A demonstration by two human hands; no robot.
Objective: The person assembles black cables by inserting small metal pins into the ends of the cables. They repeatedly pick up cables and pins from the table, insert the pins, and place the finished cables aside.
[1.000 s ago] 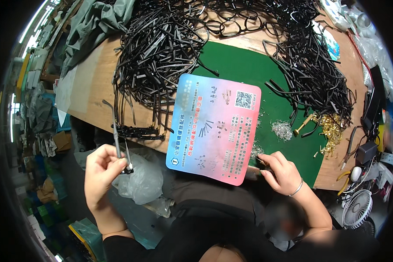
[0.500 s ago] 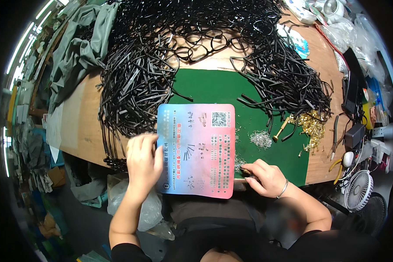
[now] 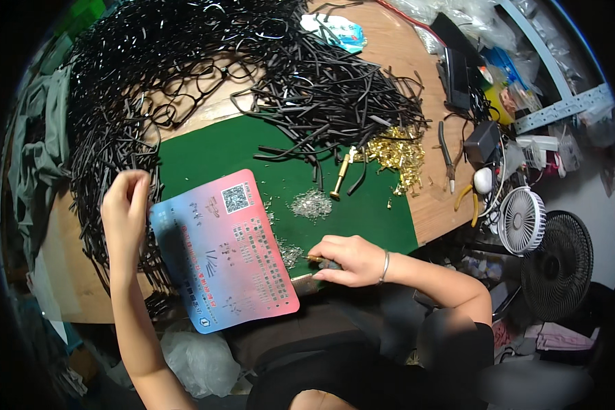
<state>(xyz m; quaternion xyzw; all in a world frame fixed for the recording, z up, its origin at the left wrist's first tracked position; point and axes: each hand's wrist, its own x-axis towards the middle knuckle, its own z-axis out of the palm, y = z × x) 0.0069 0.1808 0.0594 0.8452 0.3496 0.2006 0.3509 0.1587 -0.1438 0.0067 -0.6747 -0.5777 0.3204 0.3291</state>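
Observation:
My left hand [image 3: 124, 212] is closed, fingers curled together beside the blue end of a printed pink-and-blue mat [image 3: 219, 263]. Whether anything is pinched in it is hidden. A heap of black eyeglass temples [image 3: 99, 157] lies just behind that hand. My right hand [image 3: 354, 260] grips a small screwdriver [image 3: 326, 262] with a brass-coloured end and a dark handle, pointing left. Tiny silver screws [image 3: 291, 254] lie scattered right beside its end. A larger pile of silver screws [image 3: 312, 205] sits farther back on the green mat [image 3: 212, 152].
Black eyeglass frames [image 3: 184, 96] and more temples [image 3: 348, 102] cover the back. Brass-coloured small parts [image 3: 398, 157] are heaped at the right, near a brass-coloured tool [image 3: 342, 174]. Pliers [image 3: 466, 201], a white fan [image 3: 523, 220] and a black fan [image 3: 558, 265] stand beyond.
The view has swung to the right and tilted. My left hand has moved forward along the printed mat's blue edge, and its fingers have drawn together. The right hand keeps its grip on the screwdriver.

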